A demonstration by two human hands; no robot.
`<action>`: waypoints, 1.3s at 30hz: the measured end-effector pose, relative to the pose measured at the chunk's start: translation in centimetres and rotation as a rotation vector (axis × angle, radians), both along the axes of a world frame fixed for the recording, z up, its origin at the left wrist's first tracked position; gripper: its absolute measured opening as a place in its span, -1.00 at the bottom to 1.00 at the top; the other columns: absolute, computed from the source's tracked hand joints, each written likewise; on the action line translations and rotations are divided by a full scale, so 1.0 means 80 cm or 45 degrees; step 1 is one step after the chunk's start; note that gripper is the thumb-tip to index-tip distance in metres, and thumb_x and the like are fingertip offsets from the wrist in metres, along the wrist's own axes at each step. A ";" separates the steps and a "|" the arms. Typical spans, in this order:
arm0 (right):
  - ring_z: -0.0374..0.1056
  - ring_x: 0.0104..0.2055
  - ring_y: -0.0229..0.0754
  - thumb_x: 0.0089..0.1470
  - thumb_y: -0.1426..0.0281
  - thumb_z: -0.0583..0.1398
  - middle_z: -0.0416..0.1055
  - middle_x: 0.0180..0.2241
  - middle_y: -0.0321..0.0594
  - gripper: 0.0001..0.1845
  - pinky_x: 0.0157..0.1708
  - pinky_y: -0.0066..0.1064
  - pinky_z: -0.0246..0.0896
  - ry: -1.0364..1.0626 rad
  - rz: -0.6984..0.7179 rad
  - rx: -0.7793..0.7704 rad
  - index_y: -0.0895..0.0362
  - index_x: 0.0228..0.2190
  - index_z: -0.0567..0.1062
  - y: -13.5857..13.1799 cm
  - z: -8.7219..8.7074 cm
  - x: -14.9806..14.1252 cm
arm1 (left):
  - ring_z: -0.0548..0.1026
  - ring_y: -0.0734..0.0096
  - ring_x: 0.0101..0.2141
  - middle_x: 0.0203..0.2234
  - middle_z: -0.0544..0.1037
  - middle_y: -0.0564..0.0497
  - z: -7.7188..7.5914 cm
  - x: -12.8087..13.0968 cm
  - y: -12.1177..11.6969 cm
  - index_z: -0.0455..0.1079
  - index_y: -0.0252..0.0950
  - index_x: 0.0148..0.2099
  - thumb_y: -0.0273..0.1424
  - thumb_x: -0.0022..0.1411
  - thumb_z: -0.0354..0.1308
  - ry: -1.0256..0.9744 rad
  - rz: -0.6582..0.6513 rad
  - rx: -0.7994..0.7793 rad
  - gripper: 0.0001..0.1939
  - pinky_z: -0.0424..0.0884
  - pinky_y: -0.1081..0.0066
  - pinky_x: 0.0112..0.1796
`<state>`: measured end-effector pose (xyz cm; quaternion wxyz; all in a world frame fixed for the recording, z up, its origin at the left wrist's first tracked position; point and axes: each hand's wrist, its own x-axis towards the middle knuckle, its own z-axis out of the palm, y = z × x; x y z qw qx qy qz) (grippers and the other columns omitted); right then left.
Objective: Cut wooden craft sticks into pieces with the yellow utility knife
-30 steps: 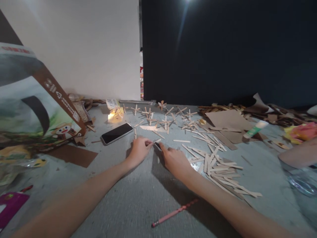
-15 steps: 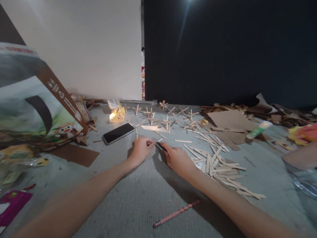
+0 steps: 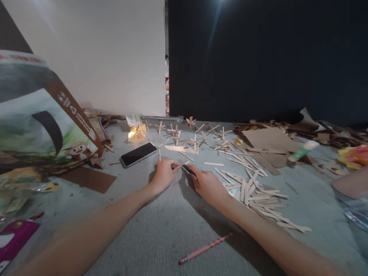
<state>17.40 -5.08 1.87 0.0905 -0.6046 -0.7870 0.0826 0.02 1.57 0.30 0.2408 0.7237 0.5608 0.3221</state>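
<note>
In my left hand (image 3: 163, 175) a wooden craft stick (image 3: 185, 163) is pinched between thumb and fingers, its free end pointing right. My right hand (image 3: 209, 188) is closed around a slim black tool (image 3: 187, 169), perhaps a knife; its tip meets or nearly meets the stick, and the exact contact is too small to tell. Just beyond the hands, several star and cross shapes made of craft sticks (image 3: 195, 142) stand on the grey table (image 3: 155, 237). A loose pile of craft sticks (image 3: 263, 199) lies right of my right hand.
A phone (image 3: 138, 155) lies beyond my left forearm. A pink pencil (image 3: 205, 249) rests between my arms. At right are cardboard pieces (image 3: 264, 138), a glue stick (image 3: 303, 151) and another person's arm (image 3: 350, 182). A large printed bag (image 3: 43, 115) and a purple object (image 3: 18, 239) stand left.
The whole view has shifted very slightly. Both hands keep almost the same pose, still holding the craft stick and the black tool close together.
</note>
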 end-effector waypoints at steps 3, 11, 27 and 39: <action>0.48 -0.35 -0.09 0.32 0.40 -0.04 0.59 -0.32 -0.11 -0.58 -0.44 -0.42 -0.02 0.007 0.000 -0.003 0.08 0.16 0.31 0.000 0.000 0.000 | 0.59 0.34 -0.37 -0.42 0.67 -0.04 -0.002 -0.001 0.001 0.61 -0.28 -0.36 -0.51 0.17 0.28 0.013 0.003 0.004 -0.91 0.39 0.42 -0.30; 0.50 -0.29 -0.07 0.33 0.40 -0.06 0.59 -0.25 -0.08 -0.57 -0.42 -0.42 0.03 -0.040 0.011 -0.018 0.08 0.17 0.30 -0.001 0.002 0.000 | 0.59 0.33 -0.37 -0.41 0.67 -0.04 -0.007 -0.002 0.003 0.62 -0.28 -0.34 -0.49 0.18 0.28 -0.011 -0.014 0.015 -0.91 0.40 0.41 -0.29; 0.49 -0.25 0.01 0.19 0.52 0.01 0.55 -0.24 0.01 -0.38 -0.29 -0.32 0.19 -0.213 0.040 -0.087 0.15 0.28 0.17 -0.006 0.007 -0.007 | 0.58 0.35 -0.38 -0.42 0.66 -0.04 -0.002 -0.001 -0.002 0.61 -0.29 -0.35 -0.54 0.15 0.30 0.020 -0.030 0.071 -0.91 0.42 0.42 -0.29; 0.52 -0.22 0.01 0.17 0.55 0.06 0.54 -0.28 -0.03 -0.39 -0.30 -0.36 0.26 -0.322 0.092 -0.006 0.15 0.25 0.21 -0.017 0.001 -0.012 | 0.56 0.33 -0.34 -0.41 0.65 -0.05 0.002 -0.003 -0.007 0.62 -0.28 -0.35 -0.55 0.16 0.28 0.069 -0.051 0.085 -0.89 0.40 0.40 -0.26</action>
